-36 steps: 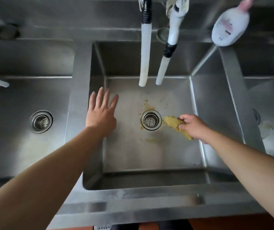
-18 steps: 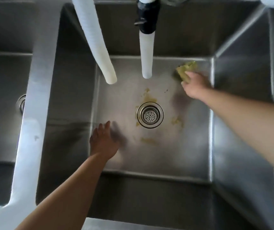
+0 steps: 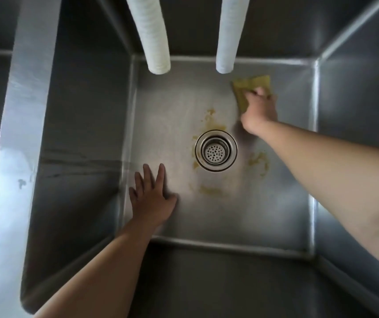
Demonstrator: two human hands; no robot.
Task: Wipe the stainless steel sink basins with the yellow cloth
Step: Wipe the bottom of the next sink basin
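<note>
I look down into the middle stainless steel basin (image 3: 230, 216). The yellow cloth (image 3: 251, 84) lies on the basin floor near the far right corner. My right hand (image 3: 258, 111) holds it against the steel, covering its near part. My left hand (image 3: 151, 198) rests flat on the floor by the left wall, fingers spread, with nothing in it. The round drain strainer (image 3: 216, 150) sits between my hands. Yellowish smears (image 3: 258, 160) ring the drain.
Two white hoses (image 3: 154, 42) (image 3: 228, 37) hang over the far part of the basin, above the cloth's area. A broad steel divider (image 3: 20, 125) at the left separates this basin from a neighbouring one. Steep walls close in on all sides.
The view has dropped closer into the basin. My right hand carried the cloth from beside the drain to the far right corner. My left hand went down from the left rim onto the floor.
</note>
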